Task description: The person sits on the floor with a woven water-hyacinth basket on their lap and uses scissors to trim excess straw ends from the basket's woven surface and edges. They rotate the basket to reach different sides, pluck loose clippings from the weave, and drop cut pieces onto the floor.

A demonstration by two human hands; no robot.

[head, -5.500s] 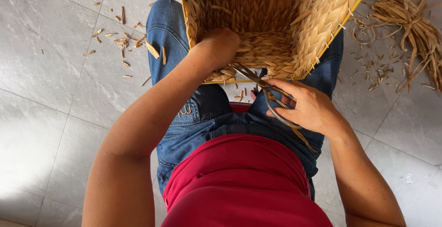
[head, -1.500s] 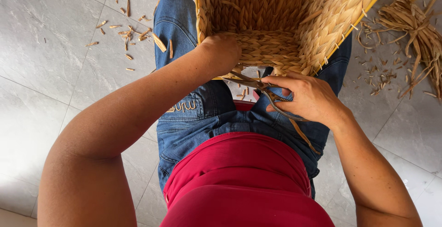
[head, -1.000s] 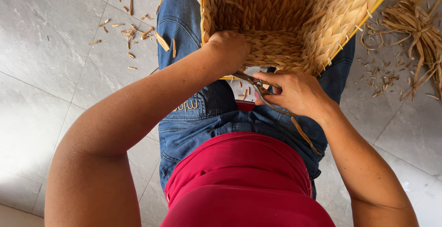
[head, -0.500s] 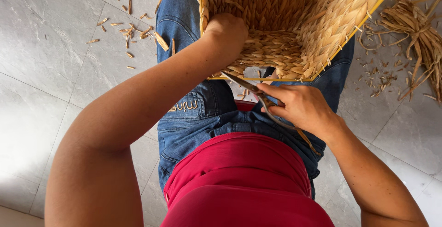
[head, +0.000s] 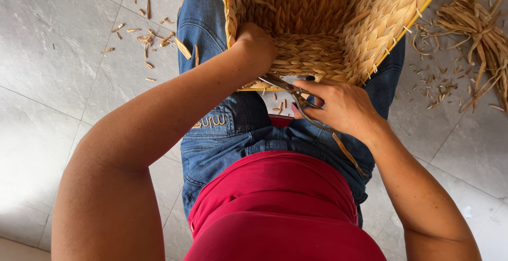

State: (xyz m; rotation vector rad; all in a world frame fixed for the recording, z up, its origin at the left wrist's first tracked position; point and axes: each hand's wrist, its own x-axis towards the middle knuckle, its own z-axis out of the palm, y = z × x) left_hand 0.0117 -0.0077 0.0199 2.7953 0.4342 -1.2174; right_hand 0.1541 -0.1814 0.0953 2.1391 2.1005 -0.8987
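**Scissors at the basket's lower edge**

Woven straw fills the top of my view: a large square basket of pale golden plaited fibre (head: pixel 328 23) rests on my lap, tipped so I look into its open inside, its near edge over my blue denim jeans (head: pixel 222 134). My left hand (head: pixel 257 47) is pressed against the basket's inner wall near the lower left corner; the fingers curl out of sight behind the weave, so I cannot tell whether they pinch anything. My right hand (head: pixel 338 107) sits just below the basket's near edge, fingers closed around the handles of a pair of dark metal scissors (head: pixel 288 89). The blades point left and up, their tips touching the straw at the bottom rim, close beside my left wrist. A loose flat straw strand (head: pixel 349 155) trails down from under my right hand across the jeans. Short straw clippings (head: pixel 153 39) lie scattered on the grey tiled floor (head: pixel 63 81) to my left, and a loose bundle of dried straw strands (head: pixel 479 28) lies on the floor to my right.
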